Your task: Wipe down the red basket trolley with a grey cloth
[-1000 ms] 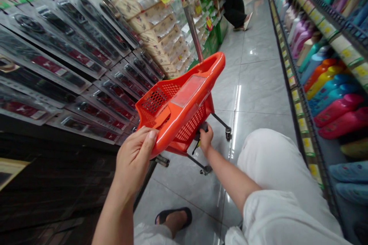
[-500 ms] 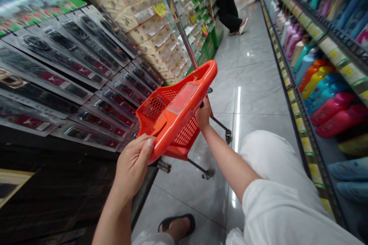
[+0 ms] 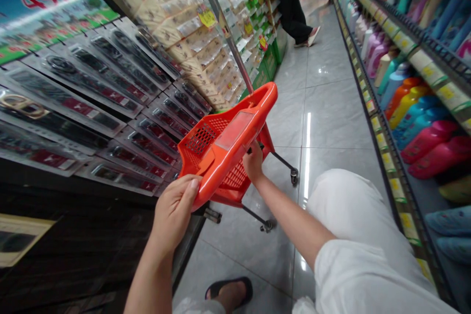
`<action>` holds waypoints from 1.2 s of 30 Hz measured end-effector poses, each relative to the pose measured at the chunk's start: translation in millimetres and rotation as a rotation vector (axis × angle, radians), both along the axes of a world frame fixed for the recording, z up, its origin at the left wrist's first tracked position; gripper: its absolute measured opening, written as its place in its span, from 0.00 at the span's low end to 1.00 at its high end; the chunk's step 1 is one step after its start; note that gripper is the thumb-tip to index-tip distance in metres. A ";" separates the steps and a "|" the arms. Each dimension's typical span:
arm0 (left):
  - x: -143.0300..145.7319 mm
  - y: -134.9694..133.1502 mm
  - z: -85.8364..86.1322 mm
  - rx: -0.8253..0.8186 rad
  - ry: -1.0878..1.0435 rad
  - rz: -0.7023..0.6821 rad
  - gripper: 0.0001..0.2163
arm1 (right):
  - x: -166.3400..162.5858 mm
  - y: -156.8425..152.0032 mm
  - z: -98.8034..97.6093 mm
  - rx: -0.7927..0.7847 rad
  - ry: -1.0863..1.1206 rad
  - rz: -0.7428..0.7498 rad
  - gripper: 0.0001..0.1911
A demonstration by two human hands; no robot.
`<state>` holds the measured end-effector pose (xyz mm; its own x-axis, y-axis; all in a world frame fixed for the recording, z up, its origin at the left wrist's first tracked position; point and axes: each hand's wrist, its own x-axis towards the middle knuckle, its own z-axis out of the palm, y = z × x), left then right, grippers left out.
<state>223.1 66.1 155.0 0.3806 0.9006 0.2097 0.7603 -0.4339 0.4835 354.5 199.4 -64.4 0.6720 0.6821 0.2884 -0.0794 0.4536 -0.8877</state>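
Note:
An orange plastic shopping cart point(image 3: 231, 125) with mesh sides stands tilted across the view, its basket wall next to the hanging display. My left hand point(image 3: 176, 206) is closed around the near left end of its thick handle rim, thumb on top. Below the rim, at the basket's near side, my right hand point(image 3: 252, 163) has its fingers curled. A small dark piece shows at those fingers; what it is I cannot make out, and the fingertips are partly hidden. A metal pole point(image 3: 237, 54) rises behind the far end of the handle.
Packaged belts point(image 3: 103, 78) hang close on the left, with stacked tissue packs point(image 3: 191, 34) beyond. A shelf of colourful bottles point(image 3: 415, 108) lines the right side. Another person point(image 3: 292, 7) in dark trousers stands farther down the aisle. Grey tiles point(image 3: 331, 113) cover the floor.
My right hand has shifted left and slightly down along the underside of the handle. My left hand keeps its hold on the rim. The view has shifted slightly.

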 end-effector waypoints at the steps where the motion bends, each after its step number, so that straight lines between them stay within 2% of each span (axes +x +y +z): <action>1: 1.3 -0.2 0.0 0.003 0.003 0.006 0.19 | -3.8 -2.7 4.2 0.025 -0.042 0.004 0.20; 3: 4.1 -0.8 0.3 0.012 0.006 0.014 0.19 | -11.6 -8.8 -5.3 0.012 -0.082 0.013 0.20; 5: 6.6 -1.1 0.8 0.012 0.005 0.017 0.19 | -19.4 -15.0 -34.8 -0.063 -0.043 0.030 0.23; 8: 9.1 -1.1 1.3 0.007 -0.001 0.023 0.19 | -31.6 -21.5 -84.5 -0.296 0.170 0.113 0.24; 10: 10.2 -0.8 1.2 0.007 -0.003 0.030 0.19 | -39.9 -24.2 -96.6 -0.388 0.299 0.158 0.23; 12: 11.3 -0.3 0.6 0.014 -0.006 0.036 0.19 | -47.1 -26.9 -83.2 -0.332 0.314 0.133 0.24; 15: 13.7 0.5 -0.6 0.014 -0.005 0.041 0.18 | -54.4 -33.5 -36.5 -0.138 0.167 0.046 0.25; 17: 15.7 1.2 -1.3 0.009 -0.001 0.045 0.18 | -58.9 -39.8 -15.1 -0.057 0.056 0.048 0.25; 18: 16.8 1.6 -1.5 0.004 -0.002 0.047 0.18 | -61.5 -43.4 -13.1 -0.036 0.020 0.060 0.25; 20: 18.9 2.3 -1.6 0.000 -0.004 0.055 0.18 | -68.0 -50.2 -27.7 -0.051 0.012 0.090 0.26; 23: 21.6 3.0 -1.5 -0.005 -0.003 0.072 0.18 | -80.6 -57.0 -71.9 -0.263 0.158 0.158 0.24; 25: 23.1 3.2 -1.7 -0.008 0.000 0.081 0.18 | -90.1 -59.0 -88.9 -0.422 0.284 0.204 0.22; 27: 24.5 3.2 -2.2 -0.010 -0.001 0.089 0.19 | -98.6 -61.3 -82.1 -0.435 0.330 0.190 0.23; 30: 26.3 3.6 -3.1 -0.011 -0.010 0.095 0.19 | -105.3 -70.3 -40.9 -0.226 0.211 0.137 0.25; 32: 27.1 4.0 -3.6 -0.011 -0.017 0.090 0.19 | -105.4 -80.0 -17.6 -0.091 0.084 0.162 0.26; 34: 27.4 4.4 -4.0 -0.004 -0.021 0.084 0.19 | -102.7 -89.3 -14.1 -0.014 -0.032 0.216 0.28; 36: 27.1 4.7 -4.2 0.006 -0.019 0.083 0.19 | -98.9 -94.7 -29.9 -0.026 -0.103 0.267 0.30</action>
